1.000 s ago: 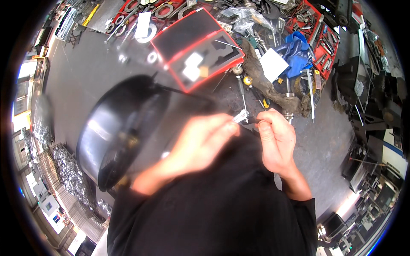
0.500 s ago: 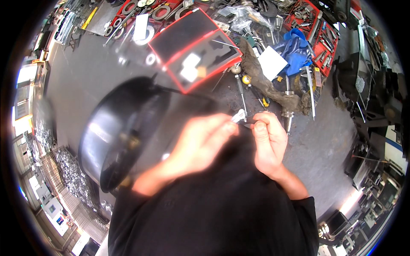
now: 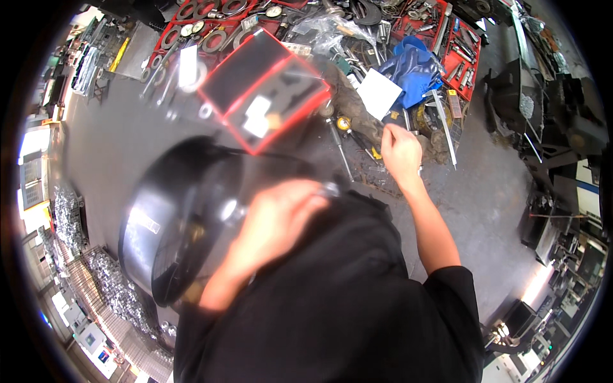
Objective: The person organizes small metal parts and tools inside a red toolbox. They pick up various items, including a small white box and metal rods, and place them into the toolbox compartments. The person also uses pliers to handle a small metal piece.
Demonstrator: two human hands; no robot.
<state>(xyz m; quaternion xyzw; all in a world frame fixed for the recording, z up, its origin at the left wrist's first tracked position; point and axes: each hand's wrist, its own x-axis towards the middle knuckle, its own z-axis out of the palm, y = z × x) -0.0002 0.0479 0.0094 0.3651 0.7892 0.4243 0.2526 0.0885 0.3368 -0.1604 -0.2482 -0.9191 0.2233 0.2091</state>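
Note:
My left hand (image 3: 281, 214), smeared by motion, is in front of my dark shirt. Its fingers pinch a small pale, shiny thing (image 3: 330, 189) too blurred to name. My right hand (image 3: 402, 153) is reached out over the tools with its fingers curled closed; whatever they hold, if anything, is hidden. Close by it lie a brown, dirty rag (image 3: 357, 105), a white sheet of paper (image 3: 378, 94) and a dial gauge with a yellow face (image 3: 345, 123). A screwdriver (image 3: 340, 150) points toward me, left of the right hand. A caliper (image 3: 445, 127) lies to its right.
An open red case (image 3: 246, 86) with a dark insert stands left of the rag. A large, glossy black curved shell (image 3: 147, 223) fills the space beside my left arm. Blue cloth or gloves (image 3: 412, 73), a clear plastic bag (image 3: 325, 29) and a red tray of tools (image 3: 463, 57) lie farther back.
My hands, close together before, have parted. The right has gone forward over the tools; the left has drawn back toward my body with the small pale thing. The whole view has shifted a little.

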